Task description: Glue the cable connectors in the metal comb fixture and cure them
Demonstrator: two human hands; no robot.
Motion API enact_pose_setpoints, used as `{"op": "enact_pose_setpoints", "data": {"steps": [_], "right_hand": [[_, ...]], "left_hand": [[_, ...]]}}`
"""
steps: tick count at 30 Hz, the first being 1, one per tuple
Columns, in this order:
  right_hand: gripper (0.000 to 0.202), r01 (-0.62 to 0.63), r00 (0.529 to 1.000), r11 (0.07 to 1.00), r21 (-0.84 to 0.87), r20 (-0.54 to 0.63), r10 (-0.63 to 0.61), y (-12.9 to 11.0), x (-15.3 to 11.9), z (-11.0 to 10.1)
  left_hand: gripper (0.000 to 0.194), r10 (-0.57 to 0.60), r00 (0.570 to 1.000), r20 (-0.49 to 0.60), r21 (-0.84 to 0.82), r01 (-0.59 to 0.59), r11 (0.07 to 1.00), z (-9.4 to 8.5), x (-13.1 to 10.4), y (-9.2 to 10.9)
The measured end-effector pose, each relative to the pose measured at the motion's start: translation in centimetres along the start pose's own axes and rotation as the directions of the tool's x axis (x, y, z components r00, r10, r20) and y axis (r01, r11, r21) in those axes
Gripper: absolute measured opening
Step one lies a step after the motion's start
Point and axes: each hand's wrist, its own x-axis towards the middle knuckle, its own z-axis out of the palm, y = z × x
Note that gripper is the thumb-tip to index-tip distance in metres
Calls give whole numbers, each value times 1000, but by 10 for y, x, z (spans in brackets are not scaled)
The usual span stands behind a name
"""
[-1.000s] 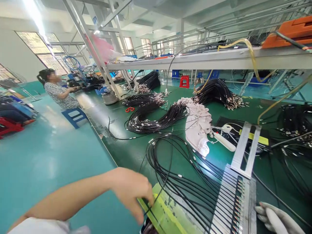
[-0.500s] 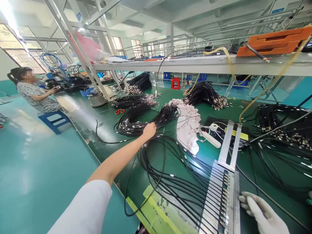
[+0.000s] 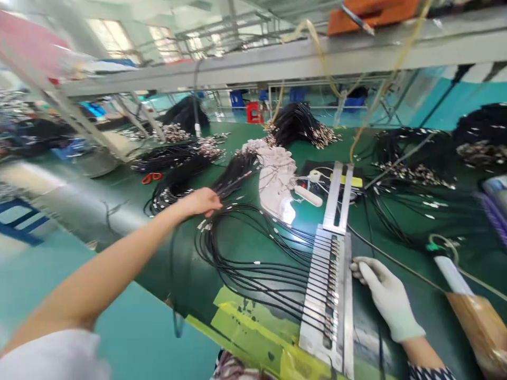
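The left hand (image 3: 199, 202), bare, is stretched over the near loop of black cables (image 3: 211, 245). Its fingers are curled, but I cannot tell whether they grip a cable. A blurred dark strand (image 3: 173, 279) hangs below the wrist, past the edge of the desk (image 3: 253, 244); I cannot tell whether it belongs to this hand.

From the left fingers, the metal fixture (image 3: 347, 311) lies at about four o'clock, well apart. Its long axis runs from just past twelve to just past six, and the cables enter it side by side from about nine o'clock. The right hand (image 3: 383, 293), gloved, is much nearer: it is at the fixture's three o'clock. Its fingers are bent together at the fixture's edge; whether they press it or stand just beside it, I cannot tell.

The surface is green. Yellow tape (image 3: 237, 324) covers its near part, at the fixture's eight o'clock. From the left fingers, a pale cloth (image 3: 274, 177) lies toward two o'clock and red scissors (image 3: 151, 178) toward ten. Farther, at twelve, a long shelf (image 3: 253, 68) crosses the room. The shiny turquoise floor (image 3: 130, 330) appears toward seven.
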Motion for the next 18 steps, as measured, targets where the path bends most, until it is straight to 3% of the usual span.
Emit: {"op": "enact_pose_setpoints", "data": {"steps": [3, 5, 7, 10, 12, 14, 16, 18], "right_hand": [[51, 7, 1000, 999, 48, 21, -8, -3, -2, 3], [50, 12, 1000, 998, 70, 25, -14, -3, -3, 5], [49, 21, 999, 996, 82, 26, -23, -3, -4, 5], [46, 19, 999, 995, 98, 46, -24, -3, -6, 5], [44, 16, 998, 995, 103, 56, -22, -4, -7, 5], [43, 19, 998, 994, 104, 58, -25, -5, -8, 6], [43, 25, 998, 994, 104, 57, -32, -7, -8, 6], [43, 29, 998, 994, 107, 55, -35, -8, -8, 7]], "left_hand": [[29, 129, 985, 117, 83, -139, 987, -34, -23, 0], [33, 274, 949, 158, 70, -287, 955, -36, -42, 12], [31, 409, 887, 214, 59, -429, 901, -19, -61, 33], [18, 575, 734, 361, -22, -610, 792, 28, -79, 69], [9, 652, 623, 433, -154, -661, 734, 59, -81, 89], [11, 699, 546, 461, -287, -654, 700, 83, -73, 103], [15, 734, 548, 401, -374, -634, 677, 100, -58, 112], [20, 746, 620, 242, -343, -665, 663, 117, -39, 119]]}}
